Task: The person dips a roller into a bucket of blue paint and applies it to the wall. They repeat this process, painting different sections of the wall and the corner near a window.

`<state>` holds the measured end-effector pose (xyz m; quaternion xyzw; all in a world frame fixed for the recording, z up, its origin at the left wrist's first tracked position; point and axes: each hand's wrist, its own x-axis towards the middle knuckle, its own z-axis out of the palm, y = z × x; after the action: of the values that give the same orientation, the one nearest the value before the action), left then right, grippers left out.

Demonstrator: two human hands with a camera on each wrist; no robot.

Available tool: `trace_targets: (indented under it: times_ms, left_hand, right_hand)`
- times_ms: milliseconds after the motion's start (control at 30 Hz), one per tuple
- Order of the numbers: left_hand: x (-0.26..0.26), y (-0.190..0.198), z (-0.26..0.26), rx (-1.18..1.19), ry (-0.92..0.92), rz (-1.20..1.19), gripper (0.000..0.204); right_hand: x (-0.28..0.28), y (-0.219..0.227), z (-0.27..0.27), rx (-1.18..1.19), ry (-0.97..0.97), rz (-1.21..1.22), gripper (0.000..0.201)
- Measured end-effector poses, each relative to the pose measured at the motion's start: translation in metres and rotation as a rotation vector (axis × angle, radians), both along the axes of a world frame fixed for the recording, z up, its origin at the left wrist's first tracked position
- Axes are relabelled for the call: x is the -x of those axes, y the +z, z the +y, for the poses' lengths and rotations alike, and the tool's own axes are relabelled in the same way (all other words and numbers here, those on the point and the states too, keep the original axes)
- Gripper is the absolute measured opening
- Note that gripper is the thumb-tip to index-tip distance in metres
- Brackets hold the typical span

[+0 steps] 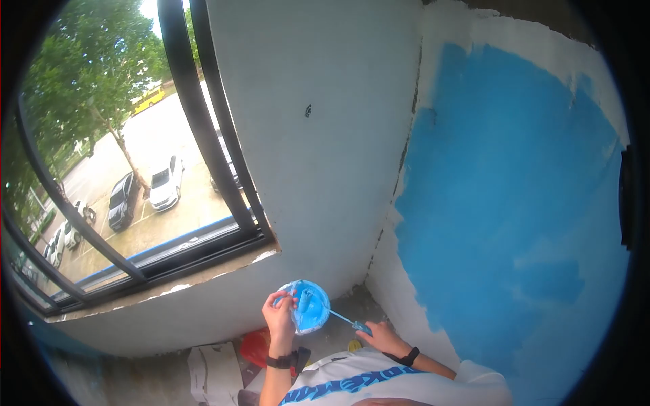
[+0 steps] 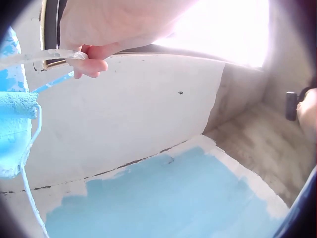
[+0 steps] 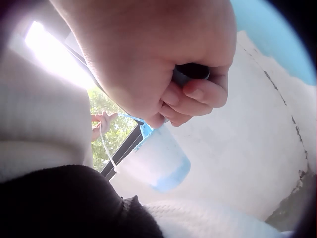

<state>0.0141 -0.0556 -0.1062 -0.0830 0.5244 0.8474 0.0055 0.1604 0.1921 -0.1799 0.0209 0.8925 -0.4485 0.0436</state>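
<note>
A white paint bucket (image 3: 156, 161), streaked with blue paint, hangs in front of the person in the head view. My left hand (image 1: 277, 314) grips its thin bail handle (image 2: 42, 57), curled fingers around it in the left wrist view. Low at the right, my right hand (image 1: 384, 338) holds the grip of a paint roller (image 1: 361, 327), whose end shows inside the fist in the right wrist view. From that grip a blue-coated rod (image 1: 342, 317) reaches over the rim. Its roller sleeve (image 1: 305, 300), covered in blue paint, is inside the bucket's opening.
The right wall carries a large blue painted patch (image 1: 501, 189) with white borders. Ahead stands a pale wall (image 1: 318, 155), with a dark-framed window (image 1: 233, 203) left of it. A red object (image 1: 254, 347) and white sheet (image 1: 211, 375) lie below on the floor.
</note>
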Motion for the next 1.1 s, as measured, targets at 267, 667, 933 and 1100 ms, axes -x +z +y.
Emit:
trace_targets:
  times_ms: [267, 667, 933, 1100]
  left_hand:
    - [-0.003, 0.005, -0.006, -0.026, -0.003, -0.012, 0.018]
    - [-0.005, 0.008, -0.042, -0.002, 0.086, -0.002, 0.022]
    - [-0.014, -0.005, -0.063, 0.03, 0.122, -0.001, 0.021]
    - [-0.019, -0.006, -0.071, 0.018, 0.15, -0.044, 0.026]
  right_hand:
    - [-0.006, 0.029, -0.005, -0.005, 0.001, 0.017, 0.032]
    - [0.11, 0.221, 0.028, -0.007, -0.213, 0.544, 0.032]
    - [0.195, 0.354, 0.047, 0.143, -0.273, 0.852, 0.042]
    - [0.221, 0.368, 0.035, 0.519, -0.094, 0.615, 0.046]
